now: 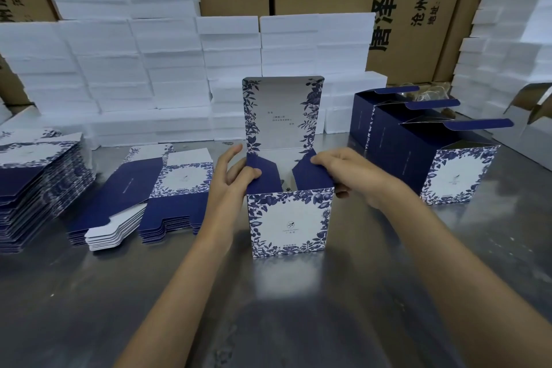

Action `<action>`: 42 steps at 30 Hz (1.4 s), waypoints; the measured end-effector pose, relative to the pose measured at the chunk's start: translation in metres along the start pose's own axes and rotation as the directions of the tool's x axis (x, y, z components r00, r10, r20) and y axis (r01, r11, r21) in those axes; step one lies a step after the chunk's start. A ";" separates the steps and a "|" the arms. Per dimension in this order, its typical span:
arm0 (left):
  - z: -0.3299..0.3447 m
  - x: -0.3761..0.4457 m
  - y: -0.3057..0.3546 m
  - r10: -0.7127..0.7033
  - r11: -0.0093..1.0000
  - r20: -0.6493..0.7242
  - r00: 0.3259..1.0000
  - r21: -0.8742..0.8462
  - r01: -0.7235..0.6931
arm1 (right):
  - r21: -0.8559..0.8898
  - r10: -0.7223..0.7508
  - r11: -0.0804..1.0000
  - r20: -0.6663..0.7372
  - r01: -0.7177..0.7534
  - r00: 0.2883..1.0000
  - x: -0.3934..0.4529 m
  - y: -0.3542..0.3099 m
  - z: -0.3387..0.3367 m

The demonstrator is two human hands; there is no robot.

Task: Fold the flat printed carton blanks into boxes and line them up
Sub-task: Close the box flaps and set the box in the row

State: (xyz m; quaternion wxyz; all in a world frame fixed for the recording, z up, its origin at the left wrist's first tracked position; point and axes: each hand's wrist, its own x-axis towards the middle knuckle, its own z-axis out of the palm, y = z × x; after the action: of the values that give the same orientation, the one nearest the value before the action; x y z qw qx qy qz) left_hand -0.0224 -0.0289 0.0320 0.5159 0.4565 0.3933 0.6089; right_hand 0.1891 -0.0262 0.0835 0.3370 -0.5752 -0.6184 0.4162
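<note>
A blue-and-white floral carton (289,222) stands upright on the steel table (268,308), its lid flap raised at the back. My left hand (231,175) grips the navy left side flap. My right hand (349,172) pinches the navy right side flap; both flaps lean inward over the open top. Three folded boxes (460,172) stand in a row at the right, lids open. Flat blanks lie in two low piles (143,197) left of the carton, and a tall stack of blanks (38,185) sits at the far left.
White foam blocks (149,69) are piled along the back and at the right (507,39). Brown shipping cartons (403,9) stand behind them. An open brown carton (534,101) shows at the right edge.
</note>
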 end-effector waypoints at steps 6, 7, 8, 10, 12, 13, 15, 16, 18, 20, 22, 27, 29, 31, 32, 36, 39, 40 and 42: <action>-0.004 0.001 0.003 0.014 0.996 0.023 1.000 0.087 -0.016 | -0.040 0.044 0.998 -0.080 -0.047 0.996 0.002 -0.005 -0.008; -0.004 0.000 0.003 0.024 0.995 0.020 1.000 0.097 -0.026 | -0.015 0.010 1.000 -0.129 -0.012 0.992 0.002 -0.003 -0.006; -0.004 -0.001 0.003 0.032 0.994 0.022 0.999 0.104 -0.034 | 0.045 -0.018 0.999 -0.166 0.026 0.986 0.003 -0.001 -0.003; -0.003 -0.003 0.004 0.047 0.993 0.036 0.998 0.110 -0.050 | 0.190 -0.059 0.977 -0.193 0.097 0.979 0.005 0.000 0.001; -0.003 -0.003 0.005 0.062 0.991 0.056 0.997 0.118 -0.068 | 0.348 -0.119 0.923 -0.150 0.165 0.982 0.005 -0.003 0.005; -0.003 -0.002 0.006 0.067 0.989 0.068 0.995 0.130 -0.076 | 0.426 -0.147 0.885 -0.127 0.187 0.981 0.003 -0.005 0.008; -0.004 -0.001 0.006 0.070 0.985 0.083 0.994 0.150 -0.082 | 0.530 -0.167 0.823 -0.116 0.203 0.979 0.001 -0.008 0.011; -0.005 0.000 0.006 0.064 0.986 0.081 0.995 0.149 -0.075 | 0.551 -0.161 0.808 -0.131 0.207 0.978 0.001 -0.008 0.012; -0.004 0.001 0.006 0.060 0.984 0.053 0.997 0.165 -0.068 | 0.569 -0.111 0.798 -0.187 0.200 0.976 0.000 -0.009 0.013; -0.004 0.002 0.006 0.057 0.983 0.002 0.998 0.175 -0.057 | 0.531 -0.066 0.830 -0.213 0.172 0.975 0.000 -0.007 0.014; -0.005 0.002 0.006 0.021 0.991 -0.023 1.000 0.132 -0.018 | 0.402 -0.076 0.904 -0.190 0.148 0.979 -0.001 0.001 0.019; -0.004 -0.001 0.009 0.083 0.977 -0.016 0.996 0.196 -0.079 | 0.300 -0.101 0.940 -0.205 0.161 0.974 0.000 0.005 0.024; -0.001 0.000 0.013 0.072 0.976 0.005 0.997 0.205 -0.072 | 0.212 -0.092 0.968 -0.201 0.135 0.975 0.006 -0.005 0.023; 0.004 0.005 0.023 0.051 0.954 0.025 0.998 0.293 -0.056 | 0.070 -0.074 0.994 -0.200 0.090 0.977 0.014 -0.017 0.026; 0.008 0.008 0.030 0.017 0.938 0.028 0.999 0.346 -0.025 | -0.014 -0.075 0.997 -0.203 0.073 0.976 0.017 -0.023 0.029; 0.021 0.021 0.059 -0.167 0.792 0.051 0.985 0.601 0.103 | -0.344 -0.167 0.935 -0.210 0.087 0.963 0.024 -0.034 0.039; 0.032 0.029 0.068 -0.208 0.689 0.065 0.976 0.718 0.099 | -0.533 -0.269 0.835 -0.179 0.136 0.946 0.024 -0.030 0.043; 0.036 0.030 0.067 -0.190 0.663 0.059 0.980 0.744 0.083 | -0.601 -0.285 0.786 -0.146 0.145 0.947 0.024 -0.029 0.043; 0.045 0.031 0.060 -0.117 0.606 0.071 0.991 0.795 0.015 | -0.674 -0.277 0.722 -0.075 0.155 0.958 0.027 -0.031 0.043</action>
State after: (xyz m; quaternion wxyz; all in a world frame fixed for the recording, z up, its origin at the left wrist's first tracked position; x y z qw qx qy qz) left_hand 0.0035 -0.0078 0.1064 0.3047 0.6572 0.6079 0.3251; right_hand 0.1341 -0.0048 0.0915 0.2093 -0.6141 -0.7571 0.0770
